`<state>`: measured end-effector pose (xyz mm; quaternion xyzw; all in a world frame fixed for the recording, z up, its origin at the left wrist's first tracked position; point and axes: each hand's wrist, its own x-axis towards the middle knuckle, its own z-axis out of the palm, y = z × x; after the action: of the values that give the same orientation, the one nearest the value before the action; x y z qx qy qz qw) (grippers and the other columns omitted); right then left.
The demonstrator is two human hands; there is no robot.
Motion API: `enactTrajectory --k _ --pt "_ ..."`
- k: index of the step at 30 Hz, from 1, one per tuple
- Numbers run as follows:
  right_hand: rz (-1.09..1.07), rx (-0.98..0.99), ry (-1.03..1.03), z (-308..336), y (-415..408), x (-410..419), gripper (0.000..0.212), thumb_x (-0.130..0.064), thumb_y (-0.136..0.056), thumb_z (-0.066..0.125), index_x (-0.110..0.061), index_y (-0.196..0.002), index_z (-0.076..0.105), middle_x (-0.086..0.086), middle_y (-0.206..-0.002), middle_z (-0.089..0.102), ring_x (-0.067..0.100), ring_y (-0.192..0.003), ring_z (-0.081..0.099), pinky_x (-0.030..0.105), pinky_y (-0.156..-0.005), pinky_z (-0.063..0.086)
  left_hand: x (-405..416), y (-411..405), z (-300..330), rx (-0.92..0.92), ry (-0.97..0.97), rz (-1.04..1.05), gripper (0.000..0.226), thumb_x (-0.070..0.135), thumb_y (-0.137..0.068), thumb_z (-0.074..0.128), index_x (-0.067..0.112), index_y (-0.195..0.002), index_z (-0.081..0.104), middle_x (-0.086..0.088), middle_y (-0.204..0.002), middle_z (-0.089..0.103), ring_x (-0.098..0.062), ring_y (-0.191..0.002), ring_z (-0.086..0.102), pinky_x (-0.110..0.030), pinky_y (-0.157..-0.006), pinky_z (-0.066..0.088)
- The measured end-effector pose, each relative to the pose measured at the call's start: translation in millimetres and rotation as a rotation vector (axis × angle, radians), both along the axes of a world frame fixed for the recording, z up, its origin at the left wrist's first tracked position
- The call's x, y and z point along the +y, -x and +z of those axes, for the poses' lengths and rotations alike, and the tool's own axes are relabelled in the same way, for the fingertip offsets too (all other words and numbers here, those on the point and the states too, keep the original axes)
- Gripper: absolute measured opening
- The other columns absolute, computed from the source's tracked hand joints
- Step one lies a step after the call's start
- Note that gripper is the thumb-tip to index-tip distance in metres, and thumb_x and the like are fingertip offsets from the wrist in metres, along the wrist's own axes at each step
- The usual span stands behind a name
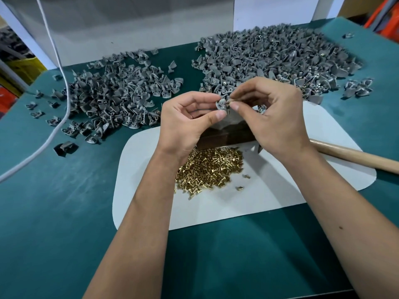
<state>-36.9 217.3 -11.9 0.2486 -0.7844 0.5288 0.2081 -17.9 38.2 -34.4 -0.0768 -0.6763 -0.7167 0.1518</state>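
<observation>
My left hand [185,121] pinches a small grey metal part [221,104] between thumb and fingers, held above the table. My right hand [272,113] pinches a small brass rivet [232,102] against that part. Below my hands a heap of brass rivets [207,169] lies on a white mat [280,190]. A dark block [222,137] stands on the mat under my hands, partly hidden by them.
Two large heaps of grey metal parts cover the green table, a left heap [116,96] and a right heap [276,57]. A wooden handle [354,156] lies at the right. A white cable [62,87] runs down the left. A white box wall [129,26] stands behind.
</observation>
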Motion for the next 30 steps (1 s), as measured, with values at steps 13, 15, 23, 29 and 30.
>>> enactTrajectory --k 13,15,23,29,30 --pt "0.028 0.073 -0.009 -8 -2 -6 0.01 -0.006 -0.085 0.075 -0.01 -0.094 0.072 -0.005 -0.085 0.071 0.01 -0.082 0.069 0.028 -0.078 0.057 0 -1 -1 -0.031 -0.026 0.012 0.033 -0.003 -0.066 0.086 0.001 -0.097 0.075 -0.012 -0.092 0.078 -0.023 -0.084 0.073 -0.034 -0.083 0.062" --pt "0.043 0.084 -0.045 -8 -3 -7 0.011 -0.004 -0.086 0.072 -0.009 -0.094 0.068 -0.003 -0.084 0.068 0.012 -0.081 0.066 0.032 -0.075 0.056 0 -2 -1 -0.046 -0.032 0.021 0.035 0.001 -0.063 0.087 0.0 -0.096 0.075 -0.014 -0.089 0.078 -0.024 -0.082 0.073 -0.035 -0.081 0.063" --pt "0.005 0.173 -0.177 -9 -5 -10 0.018 0.005 -0.079 0.067 -0.007 -0.087 0.057 -0.003 -0.08 0.058 0.016 -0.075 0.055 0.03 -0.068 0.048 1 -2 -2 -0.056 -0.015 0.024 0.03 -0.009 -0.064 0.087 0.005 -0.088 0.076 -0.011 -0.082 0.077 -0.021 -0.076 0.072 -0.032 -0.079 0.063" --pt "-0.01 0.191 -0.227 -10 -7 -13 0.024 0.012 -0.073 0.062 -0.009 -0.083 0.054 -0.004 -0.078 0.056 0.014 -0.072 0.051 0.027 -0.063 0.043 0 -1 -3 -0.047 0.018 0.016 0.03 -0.01 -0.065 0.087 0.008 -0.085 0.076 -0.006 -0.079 0.076 -0.016 -0.074 0.07 -0.031 -0.079 0.062" --pt "-0.018 0.194 -0.229 -9 -8 -12 0.021 0.01 -0.075 0.064 -0.008 -0.083 0.055 -0.003 -0.078 0.058 0.014 -0.072 0.052 0.029 -0.064 0.045 0 -1 -3 -0.049 0.014 0.011 0.029 -0.009 -0.065 0.088 0.009 -0.085 0.076 -0.007 -0.08 0.076 -0.017 -0.075 0.071 -0.033 -0.08 0.062"
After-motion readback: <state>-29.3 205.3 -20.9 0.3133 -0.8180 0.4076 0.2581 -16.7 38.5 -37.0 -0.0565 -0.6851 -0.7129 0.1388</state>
